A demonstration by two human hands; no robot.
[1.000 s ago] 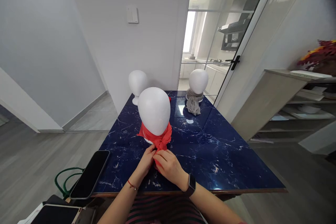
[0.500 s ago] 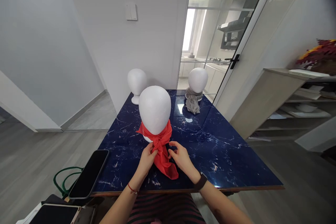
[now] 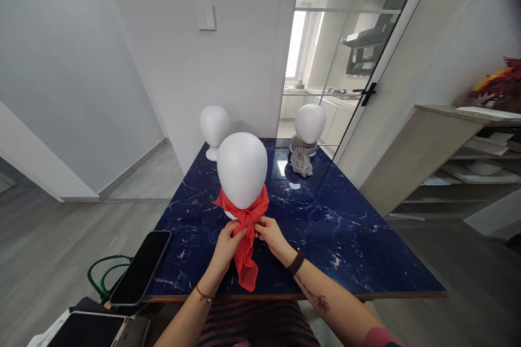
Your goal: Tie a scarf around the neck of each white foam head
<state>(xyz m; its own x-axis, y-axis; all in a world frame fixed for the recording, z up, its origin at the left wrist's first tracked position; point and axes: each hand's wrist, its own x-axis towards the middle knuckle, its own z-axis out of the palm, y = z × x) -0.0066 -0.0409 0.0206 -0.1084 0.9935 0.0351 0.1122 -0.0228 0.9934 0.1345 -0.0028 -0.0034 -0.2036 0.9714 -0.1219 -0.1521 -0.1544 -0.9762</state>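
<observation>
A white foam mannequin head (image 3: 241, 169) stands near the front of a dark blue marbled table (image 3: 345, 249). A red scarf (image 3: 246, 244) is knotted round its neck, and the tails hang down toward the table's front edge. My left hand (image 3: 228, 241) pinches the scarf just below the knot from the left. My right hand (image 3: 271, 234) pinches the knot from the right; it wears a dark watch at the wrist.
Two more white foam heads stand at the back: a bare foam head (image 3: 214, 126) at left and a foam head with a grey scarf (image 3: 308, 133) at right. A black phone (image 3: 140, 275) lies at the front left corner. A glass door (image 3: 358, 54) and shelves (image 3: 468, 168) are to the right.
Both hands moved up from the scarf's tails to the knot. The tails, bunched under my hands a second ago, now hang loose and straight down.
</observation>
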